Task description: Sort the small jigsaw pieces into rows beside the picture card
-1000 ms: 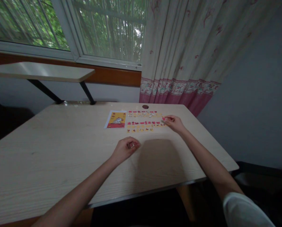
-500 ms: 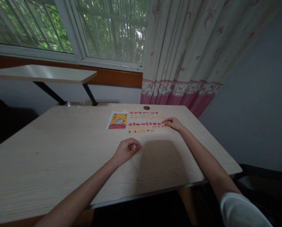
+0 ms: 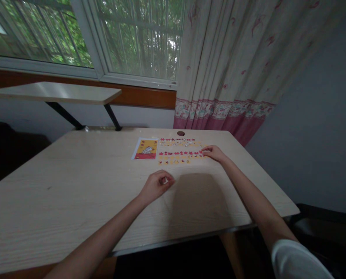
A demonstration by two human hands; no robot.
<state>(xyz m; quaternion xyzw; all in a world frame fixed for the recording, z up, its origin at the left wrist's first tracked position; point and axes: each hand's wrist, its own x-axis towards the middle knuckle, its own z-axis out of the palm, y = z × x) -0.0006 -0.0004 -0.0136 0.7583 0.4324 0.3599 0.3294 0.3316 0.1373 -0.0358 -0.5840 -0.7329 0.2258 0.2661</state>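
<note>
My right hand (image 3: 215,153) reaches over the far part of the desk, its fingertips pinched on a small red puzzle piece (image 3: 201,152) at the right end of a row. Rows of small red, yellow and patterned puzzle pieces (image 3: 178,153) lie left of it. A picture card (image 3: 145,149) with a white animal on yellow and red lies flat left of the rows. Nearer to me, my left hand (image 3: 158,184) hovers low over the desk or rests on it, thumb and fingers curled together; whatever is between its fingertips is too small to make out.
The light wooden desk (image 3: 88,186) has a round cable hole (image 3: 180,133) near its back edge. A raised shelf (image 3: 74,92) on black legs stands at the back left. Behind are a window (image 3: 138,38) and a patterned curtain (image 3: 219,77).
The camera view has shifted slightly, moving the scene a little down and right. Both hands keep nearly the same place and pose over the desk.
</note>
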